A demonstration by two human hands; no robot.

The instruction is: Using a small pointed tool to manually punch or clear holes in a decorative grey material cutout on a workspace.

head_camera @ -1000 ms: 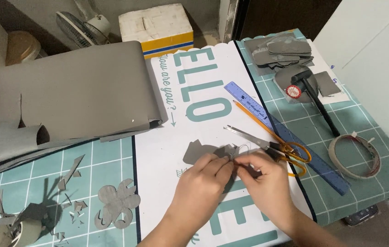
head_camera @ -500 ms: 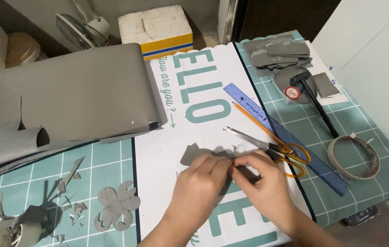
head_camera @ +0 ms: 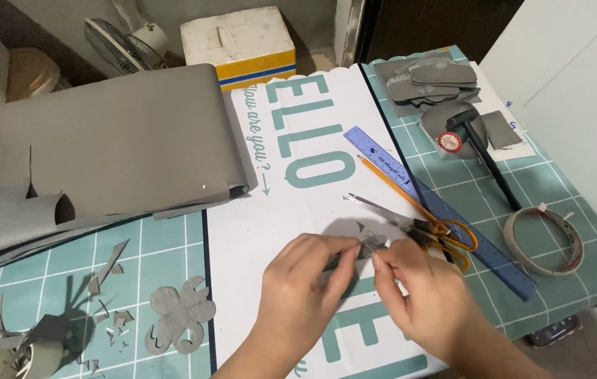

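While both hands pinch shut, a grey cutout sits gripped.

Home craft corner: a teal gridded cutting mat, scissors, blue ruler, tape roll and grey sheet offcuts, with a fan behind.

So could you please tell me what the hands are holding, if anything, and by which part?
Both hands, left and right, pinch a small flat grey cut-out piece between fingertips, at its lower edges; the exact grip is partly hidden.
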